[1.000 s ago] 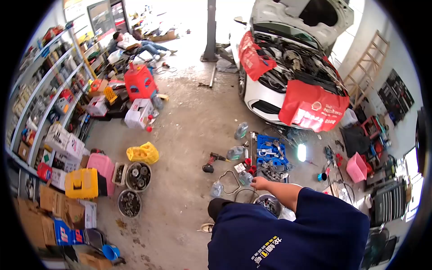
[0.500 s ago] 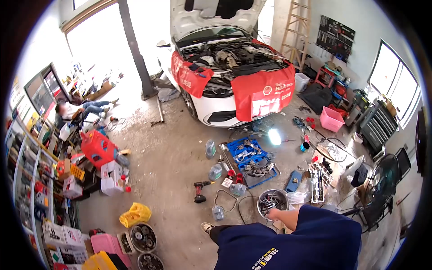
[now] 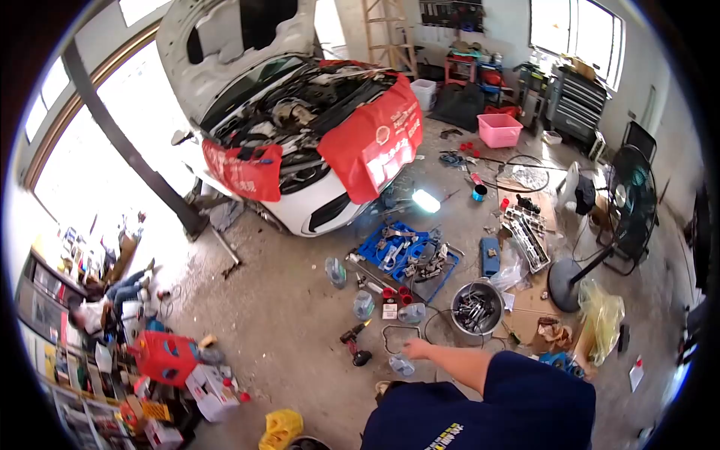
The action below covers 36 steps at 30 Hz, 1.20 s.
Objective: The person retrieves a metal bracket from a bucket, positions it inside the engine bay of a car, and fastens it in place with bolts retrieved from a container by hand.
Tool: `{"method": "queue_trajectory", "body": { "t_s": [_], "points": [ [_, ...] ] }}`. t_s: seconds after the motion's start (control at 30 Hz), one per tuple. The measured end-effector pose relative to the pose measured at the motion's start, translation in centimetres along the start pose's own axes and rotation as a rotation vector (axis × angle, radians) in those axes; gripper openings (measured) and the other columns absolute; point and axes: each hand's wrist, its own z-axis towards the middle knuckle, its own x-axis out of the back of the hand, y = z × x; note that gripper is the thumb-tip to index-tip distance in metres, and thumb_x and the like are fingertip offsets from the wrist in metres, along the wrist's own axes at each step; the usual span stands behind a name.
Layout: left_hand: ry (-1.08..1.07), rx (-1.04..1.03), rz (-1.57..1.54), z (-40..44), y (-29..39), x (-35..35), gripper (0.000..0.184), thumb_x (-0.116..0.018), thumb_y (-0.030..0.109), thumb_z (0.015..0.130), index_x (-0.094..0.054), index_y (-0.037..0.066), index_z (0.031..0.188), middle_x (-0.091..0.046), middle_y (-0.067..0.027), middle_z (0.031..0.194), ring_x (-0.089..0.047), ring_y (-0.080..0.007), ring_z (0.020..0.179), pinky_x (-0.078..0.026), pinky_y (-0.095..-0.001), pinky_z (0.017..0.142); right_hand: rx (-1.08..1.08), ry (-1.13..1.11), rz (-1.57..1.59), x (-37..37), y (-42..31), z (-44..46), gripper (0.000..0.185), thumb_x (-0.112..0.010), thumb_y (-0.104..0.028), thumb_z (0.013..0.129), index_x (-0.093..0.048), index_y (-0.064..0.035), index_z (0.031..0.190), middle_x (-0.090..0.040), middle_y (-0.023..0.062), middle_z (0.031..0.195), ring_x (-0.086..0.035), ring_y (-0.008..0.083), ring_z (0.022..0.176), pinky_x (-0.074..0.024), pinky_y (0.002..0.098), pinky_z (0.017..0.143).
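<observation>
clear bottle (image 3: pixel 402 366) is on the floor just by my right hand (image 3: pixel 415 349); i can't tell whether my fingers are wide or closed. the metal bowl (image 3: pixel 496 314) probably keeps loose parts together, the blue tray (image 3: pixel 368 248) within reach of the car (image 3: pixel 295 214).

white car (image 3: pixel 330 210), red cover (image 3: pixel 379 135) with white lettering, pink tub (image 3: pixel 499 130), blue tray (image 3: pixel 386 244)

The stained grey concrete floor (image 3: pixel 292 322) is carrying a flat blue plastic tray (image 3: pixel 443 288), with a round silver metal bowl (image 3: pixel 455 308) standing nearby; a red-and-black drill (image 3: pixel 351 341) is lying near clear plastic bottles (image 3: pixel 402 366), and a pink plastic tub (image 3: pixel 499 135) is resting farther off
</observation>
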Motion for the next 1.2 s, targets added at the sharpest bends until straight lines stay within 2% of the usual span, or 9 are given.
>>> {"method": "queue_trajectory", "body": {
  "t_s": [0.23, 0.3, 0.33, 0.37, 0.5, 0.6, 0.63, 0.7, 1.2],
  "points": [
    [-0.146, -0.025, 0.216, 9.4, 12.1, -9.3, 0.050, -0.037, 0.036, 0.096, -0.042, 0.008, 0.137, -0.056, -0.0139, 0.123, -0.055, -0.0293, 0.110, -0.045, -0.0454, 0.086, -0.149, 0.335, 0.414, 2.2, -0.6, -4.1, 0.049, -0.061, -0.039, 0.085, -0.058, -0.0045, 0.119, -0.068, 0.0175, 0.099, -0.064, 0.0328, 0.092, -0.0515, 0.0394, 0.078],
    [-0.179, -0.036, 0.267, 10.7, 14.4, -10.7, 0.049, -0.037, 0.036, 0.096, -0.043, 0.008, 0.136, -0.056, -0.0137, 0.123, -0.055, -0.0294, 0.110, -0.045, -0.0454, 0.086, -0.367, 0.420, 0.234, 0.6, 5.3, -8.2, 0.044, -0.061, -0.039, 0.084, -0.062, -0.0071, 0.115, -0.068, 0.0163, 0.099, -0.065, 0.0330, 0.091, -0.0517, 0.0409, 0.077],
    [-0.198, -0.041, 0.287, 11.1, 15.3, -11.3, 0.049, -0.037, 0.035, 0.096, -0.043, 0.008, 0.136, -0.056, -0.0136, 0.123, -0.055, -0.0294, 0.110, -0.045, -0.0454, 0.086, -0.154, 0.269, -0.481, -2.0, 11.3, -10.1, 0.038, -0.061, -0.037, 0.081, -0.067, -0.0081, 0.105, -0.069, 0.0162, 0.095, -0.066, 0.0341, 0.087, -0.0522, 0.0425, 0.073],
    [-0.210, -0.043, 0.306, 11.5, 16.0, -11.7, 0.049, -0.037, 0.035, 0.096, -0.043, 0.008, 0.136, -0.056, -0.0136, 0.123, -0.055, -0.0294, 0.110, -0.045, -0.0454, 0.086, -0.584, 0.510, 0.029, -2.7, 11.2, -14.8, 0.027, -0.058, -0.029, 0.080, -0.070, -0.0077, 0.092, -0.068, 0.0170, 0.095, -0.066, 0.0354, 0.085, -0.0525, 0.0440, 0.072],
    [-0.241, -0.051, 0.314, 12.7, 17.3, -11.0, 0.048, -0.038, 0.034, 0.096, -0.043, 0.008, 0.136, -0.056, -0.0132, 0.123, -0.054, -0.0294, 0.111, -0.045, -0.0455, 0.087, -0.738, 0.012, -0.441, -10.9, 17.5, -30.8, 0.011, -0.068, -0.010, 0.066, -0.073, -0.0096, 0.076, -0.069, 0.0119, 0.075, -0.068, 0.0271, 0.071, -0.0532, 0.0413, 0.064],
    [-0.252, -0.018, 0.303, 13.4, 16.5, -10.3, 0.048, -0.038, 0.034, 0.096, -0.044, 0.007, 0.135, -0.056, -0.0130, 0.123, -0.054, -0.0294, 0.111, -0.045, -0.0455, 0.088, -1.072, -0.154, -0.017, -17.8, 17.7, -38.4, 0.015, -0.073, -0.026, 0.075, -0.074, -0.0128, 0.083, -0.071, 0.0065, 0.073, -0.069, 0.0218, 0.067, -0.0545, 0.0390, 0.066],
    [-0.256, 0.000, 0.301, 13.6, 16.0, -10.3, 0.047, -0.038, 0.034, 0.096, -0.044, 0.007, 0.135, -0.056, -0.0129, 0.123, -0.054, -0.0294, 0.111, -0.045, -0.0456, 0.088, -0.808, -0.378, -0.329, -18.0, 14.9, -40.1, 0.020, -0.071, -0.028, 0.078, -0.074, -0.0106, 0.087, -0.071, 0.0079, 0.074, -0.068, 0.0206, 0.066, -0.0546, 0.0375, 0.067],
    [-0.258, 0.035, 0.303, 14.1, 15.3, -10.0, 0.047, -0.038, 0.033, 0.096, -0.044, 0.007, 0.135, -0.056, -0.0127, 0.123, -0.054, -0.0294, 0.112, -0.045, -0.0456, 0.088, -1.513, 0.324, 0.668, -19.1, 8.3, -40.7, 0.025, -0.069, -0.030, 0.080, -0.073, -0.0074, 0.090, -0.071, 0.0085, 0.079, -0.067, 0.0206, 0.067, -0.0542, 0.0346, 0.066],
    [-0.289, 0.136, 0.451, 13.8, 10.8, -10.2, 0.044, -0.039, 0.030, 0.095, -0.046, 0.006, 0.132, -0.057, -0.0115, 0.123, -0.054, -0.0296, 0.114, -0.044, -0.0458, 0.091, -0.806, 0.690, 0.542, -13.9, 8.1, -36.9, 0.028, -0.056, -0.024, 0.082, -0.065, 0.0004, 0.094, -0.069, 0.0124, 0.081, -0.068, 0.0197, 0.066, -0.0528, 0.0313, 0.059]
  ]
}}
